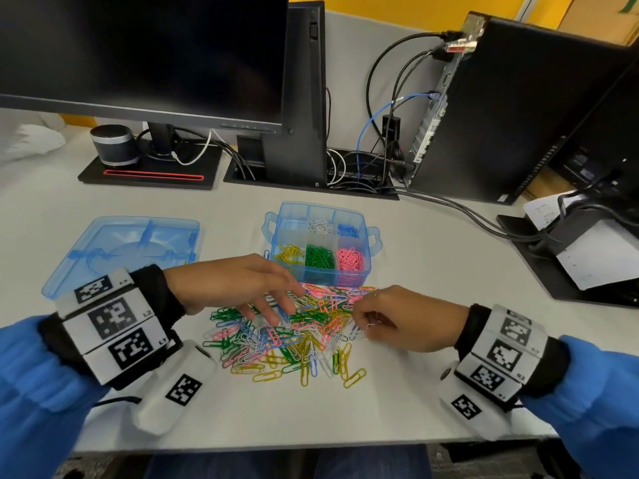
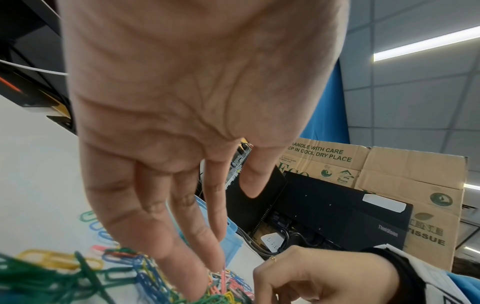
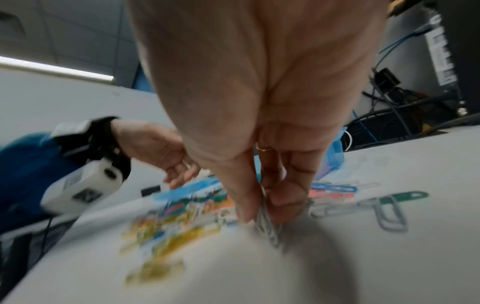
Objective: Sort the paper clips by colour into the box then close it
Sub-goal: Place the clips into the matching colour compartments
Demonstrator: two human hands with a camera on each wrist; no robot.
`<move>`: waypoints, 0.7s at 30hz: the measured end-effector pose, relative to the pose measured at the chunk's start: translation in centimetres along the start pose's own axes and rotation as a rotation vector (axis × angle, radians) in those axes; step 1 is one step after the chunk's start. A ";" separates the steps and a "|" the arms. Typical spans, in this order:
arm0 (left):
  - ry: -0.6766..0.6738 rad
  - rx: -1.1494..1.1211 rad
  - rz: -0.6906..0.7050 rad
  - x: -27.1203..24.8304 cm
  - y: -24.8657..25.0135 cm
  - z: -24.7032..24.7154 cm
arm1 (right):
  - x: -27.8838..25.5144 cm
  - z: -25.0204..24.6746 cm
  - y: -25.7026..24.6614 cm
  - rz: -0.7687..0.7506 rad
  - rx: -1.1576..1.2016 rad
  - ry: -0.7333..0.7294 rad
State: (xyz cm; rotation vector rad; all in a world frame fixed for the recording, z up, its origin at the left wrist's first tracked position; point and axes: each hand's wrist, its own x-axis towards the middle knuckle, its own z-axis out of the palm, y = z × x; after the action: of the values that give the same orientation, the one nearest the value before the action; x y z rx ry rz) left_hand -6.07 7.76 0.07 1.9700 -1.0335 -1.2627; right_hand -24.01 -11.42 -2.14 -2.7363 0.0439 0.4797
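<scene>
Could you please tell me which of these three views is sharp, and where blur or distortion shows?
Head view: sharp, wide-angle bending at the edges. Left wrist view: left hand sharp, near paper clips soft. Right wrist view: pile smeared by blur, right hand casting a shadow on the desk.

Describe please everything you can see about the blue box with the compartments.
The box is clear blue plastic with a loop handle at each end. It stands open and upright on the white desk, behind the loose pile of paper clips. Dividers split it into compartments: white and blue clips at the back, yellow, green and pink at the front, the back left one looking empty. Its lid lies apart, to the left. Neither hand touches it.
</scene>
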 end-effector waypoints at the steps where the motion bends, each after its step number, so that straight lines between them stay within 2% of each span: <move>1: -0.002 -0.005 -0.001 0.0 0.1 0.0 | 0.0 -0.9 0.0 0.002 0.016 -0.003; 3: -0.003 -0.011 -0.003 -0.1 0.1 -0.1 | 0.5 -3.2 -0.1 -0.004 0.025 0.067; 6: -0.001 -0.011 -0.010 -0.1 0.2 0.0 | 2.8 -6.7 0.2 0.004 0.045 0.323; 8: 0.001 -0.008 -0.012 -0.1 0.2 0.1 | 5.5 -8.2 0.7 0.057 0.109 0.493; 10: 0.000 -0.005 -0.014 -0.1 0.2 0.2 | 8.4 -8.6 1.1 0.148 0.181 0.599; 12: -0.007 -0.007 -0.010 -0.2 0.2 0.1 | 10.8 -8.3 1.4 0.208 0.163 0.598; 15: -0.014 -0.018 -0.003 -0.4 0.2 -0.2 | 12.5 -7.9 1.7 0.242 0.055 0.503; 21: 0.012 -0.013 -0.002 -0.6 0.1 -0.9 | 9.2 -8.9 1.3 0.192 0.030 0.462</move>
State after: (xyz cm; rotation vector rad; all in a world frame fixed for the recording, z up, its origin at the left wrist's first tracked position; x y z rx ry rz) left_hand -5.39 8.31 0.81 1.9668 -1.0146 -1.2537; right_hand -12.58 -15.48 2.18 -2.7648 0.4287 -0.1143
